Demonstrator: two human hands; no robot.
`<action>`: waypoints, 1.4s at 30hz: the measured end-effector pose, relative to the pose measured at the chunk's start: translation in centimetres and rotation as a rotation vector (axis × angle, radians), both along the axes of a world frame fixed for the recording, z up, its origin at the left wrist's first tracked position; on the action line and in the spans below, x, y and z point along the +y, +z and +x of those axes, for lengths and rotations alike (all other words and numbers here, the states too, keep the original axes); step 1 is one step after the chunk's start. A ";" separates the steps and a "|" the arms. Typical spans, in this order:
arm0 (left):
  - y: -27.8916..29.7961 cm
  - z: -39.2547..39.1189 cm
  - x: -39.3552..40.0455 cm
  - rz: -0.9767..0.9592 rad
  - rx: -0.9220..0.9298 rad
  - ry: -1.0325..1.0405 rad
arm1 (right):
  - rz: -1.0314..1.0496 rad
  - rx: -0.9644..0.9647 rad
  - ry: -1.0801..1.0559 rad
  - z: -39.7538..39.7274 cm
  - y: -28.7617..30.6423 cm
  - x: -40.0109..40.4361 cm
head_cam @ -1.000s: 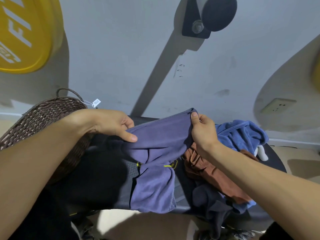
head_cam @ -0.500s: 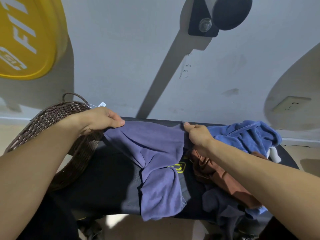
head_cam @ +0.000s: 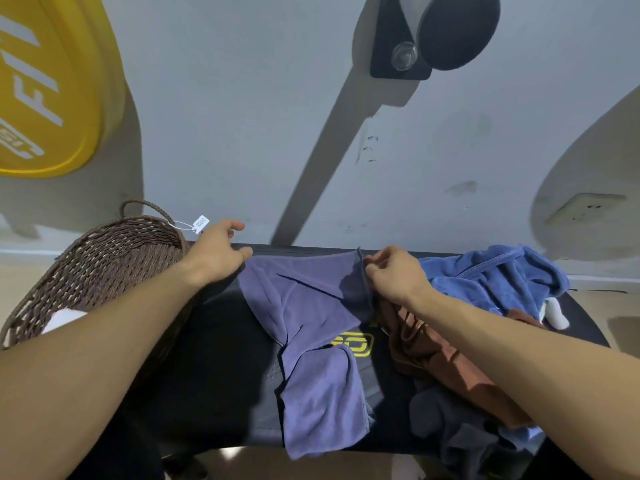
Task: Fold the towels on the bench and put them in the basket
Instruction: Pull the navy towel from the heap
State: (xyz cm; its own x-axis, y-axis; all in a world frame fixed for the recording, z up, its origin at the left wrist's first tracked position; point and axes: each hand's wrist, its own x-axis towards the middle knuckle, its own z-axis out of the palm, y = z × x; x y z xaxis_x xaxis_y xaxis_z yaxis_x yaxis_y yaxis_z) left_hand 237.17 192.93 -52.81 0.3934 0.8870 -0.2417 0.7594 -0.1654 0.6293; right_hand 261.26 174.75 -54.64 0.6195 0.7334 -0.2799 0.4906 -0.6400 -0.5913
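The left hand (head_cam: 216, 252) is laid at the far left corner of the purple towel (head_cam: 313, 327), its fingers curled over the corner, which seems to be pinched under the thumb, though the grip itself is hidden by the back of the hand. The right hand (head_cam: 394, 273) is closed on the far right corner of the same towel, the raised edge being pinched between thumb and fingertips. Between the two hands the far edge of the towel is stretched along the back of the black tabletop (head_cam: 221, 344). The rest of the towel is spread toward the near side, bunched at the middle, and its near end is hung over the front edge. A yellow logo (head_cam: 356, 344) on the tabletop is partly covered by it.

Just right of the right hand a brown towel (head_cam: 433, 351) is heaped, with a blue towel (head_cam: 491, 282) behind it and a dark grey towel (head_cam: 446, 417) at the near right. At the left end a woven brown basket (head_cam: 100, 261) is seen, with a white tag (head_cam: 200, 224) tied to it, and something white (head_cam: 62, 318) lies inside. A yellow disc (head_cam: 45, 84) is mounted on the grey wall behind.
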 end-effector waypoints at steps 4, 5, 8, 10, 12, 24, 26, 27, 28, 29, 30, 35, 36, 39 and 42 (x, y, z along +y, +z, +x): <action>0.8 0.1 -3.7 -0.124 0.198 -0.395 | -0.210 -0.013 0.481 -3.2 2.2 -2.2; 0.5 0.1 -5.0 -0.220 0.258 -0.534 | -0.271 0.005 0.582 -4.3 2.3 -2.9; -1.4 -0.3 -9.2 -0.360 0.378 -0.811 | -0.334 0.031 0.748 -7.4 1.4 -4.6; -2.8 -0.6 -10.9 -0.324 0.429 -0.868 | -0.351 -0.006 0.800 -8.9 0.3 -5.5; -3.6 -0.7 -11.6 -0.315 0.432 -0.842 | -0.347 -0.042 0.838 -9.7 -0.4 -6.2; -5.9 0.2 -10.5 -0.303 0.360 -0.154 | -0.666 0.242 0.499 -2.5 3.3 -6.0; -6.4 1.0 -11.0 -0.184 0.429 -0.193 | -0.738 0.229 0.502 -2.0 3.5 -6.9; -6.4 1.5 -11.0 -0.172 0.450 -0.207 | -0.769 0.214 0.516 -1.8 3.6 -7.3; -6.1 1.9 -10.9 -0.198 0.465 -0.222 | -0.798 0.190 0.538 -1.5 3.7 -7.7; -5.7 2.2 -10.6 -0.236 0.479 -0.231 | -0.830 0.167 0.558 -1.3 3.9 -8.1; -5.1 2.3 -10.1 -0.264 0.486 -0.233 | -0.861 0.157 0.567 -1.0 4.1 -8.5; -3.0 2.0 -7.8 -0.400 0.260 -0.019 | -0.998 0.229 0.609 -0.4 4.0 -10.5; -2.9 1.8 -7.6 -0.463 0.172 0.050 | -1.022 0.261 0.617 -0.5 3.7 -10.9; -3.2 1.2 -7.6 -0.509 0.065 0.092 | -0.990 0.300 0.601 -1.3 2.9 -11.8; -3.5 1.0 -7.9 -0.323 0.121 0.055 | -0.850 0.221 0.576 -2.1 2.5 -12.1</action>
